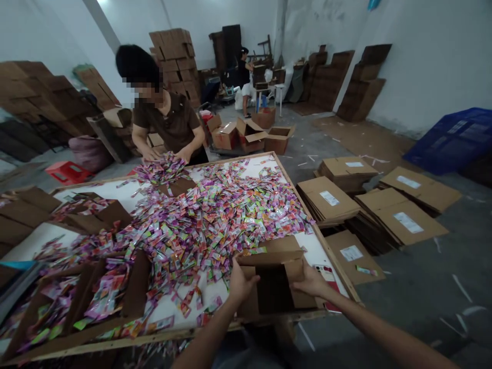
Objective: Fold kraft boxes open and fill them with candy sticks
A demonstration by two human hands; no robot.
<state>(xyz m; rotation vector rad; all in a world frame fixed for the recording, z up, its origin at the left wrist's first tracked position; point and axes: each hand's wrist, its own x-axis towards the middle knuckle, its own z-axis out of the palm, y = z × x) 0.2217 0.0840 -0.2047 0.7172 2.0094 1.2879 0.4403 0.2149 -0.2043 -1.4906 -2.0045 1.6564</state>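
An open cardboard box stands at the table's near right edge, its inside dark and its flaps folded outward. My left hand grips its left side, thumb over the flap. On the opposite side, my right hand is closed on the right flap. A wide heap of small colourful wrapped packets covers the table beyond and left of the box. Just right of my right hand lies a red-and-white phone-like item, partly hidden by my forearm.
Packet-filled boxes stand at the table's left. Across the table, a co-worker has both hands in a packet pile. Stacks of flattened cartons lie on the floor to the right. The table has a raised wooden rim.
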